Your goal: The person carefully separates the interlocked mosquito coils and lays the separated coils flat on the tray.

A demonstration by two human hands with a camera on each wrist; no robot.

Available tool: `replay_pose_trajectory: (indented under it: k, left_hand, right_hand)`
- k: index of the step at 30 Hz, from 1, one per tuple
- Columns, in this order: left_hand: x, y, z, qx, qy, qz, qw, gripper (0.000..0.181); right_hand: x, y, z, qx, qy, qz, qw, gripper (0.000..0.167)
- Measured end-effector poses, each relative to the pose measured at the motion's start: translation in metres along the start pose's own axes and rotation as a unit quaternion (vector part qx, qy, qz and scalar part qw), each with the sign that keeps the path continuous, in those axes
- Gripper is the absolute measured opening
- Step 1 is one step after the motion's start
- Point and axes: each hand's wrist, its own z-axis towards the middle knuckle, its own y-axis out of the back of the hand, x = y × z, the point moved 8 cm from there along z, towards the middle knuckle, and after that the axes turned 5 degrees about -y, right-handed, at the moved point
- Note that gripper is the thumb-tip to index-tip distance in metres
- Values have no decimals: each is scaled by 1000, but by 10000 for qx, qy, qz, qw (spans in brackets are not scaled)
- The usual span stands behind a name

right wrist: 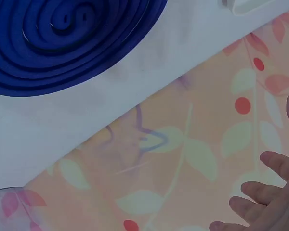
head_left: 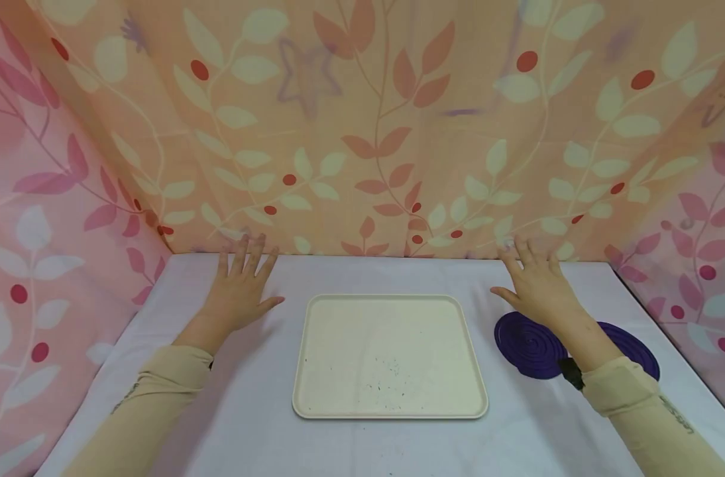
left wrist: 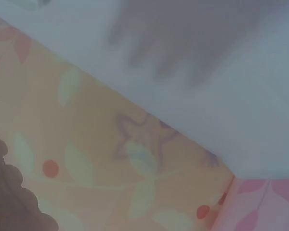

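My left hand [head_left: 240, 291] and right hand [head_left: 538, 291] are both free, fingers straight and spread, grasping nothing. I judge this a pause, with no handling under way; a next move would likely call for drawing one hand back toward me and lowering it, fingers ready to close on an edge. The tray [head_left: 362, 331] lies between my hands, nearer to me than my fingertips and apart from both. One purple coil [head_left: 529, 344] lies just behind my right hand, on the left of my forearm [head_left: 589, 338]; a second coil [head_left: 633, 344] shows on its right, partly hidden. Whether the coils touch, I cannot tell.
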Motion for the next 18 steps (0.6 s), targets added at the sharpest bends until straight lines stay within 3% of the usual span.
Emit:
replay_pose_trajectory:
  k: [5, 9, 18]
  left_hand:
    - [-10, -4, 6, 25, 11, -179, 9998, 83]
    - [-28, -6, 14, -148, -78, -489, 9987, 81]
    - [-84, -5, 31, -190, -330, -1314, 9906, 79]
  right_hand:
    - [-9, 1, -6, -391, 73, 266, 9989, 69]
    - [-19, 3, -15, -621, 66, 708, 9955, 65]
    - [-45, -8, -36, -103, -502, 1265, 9906, 59]
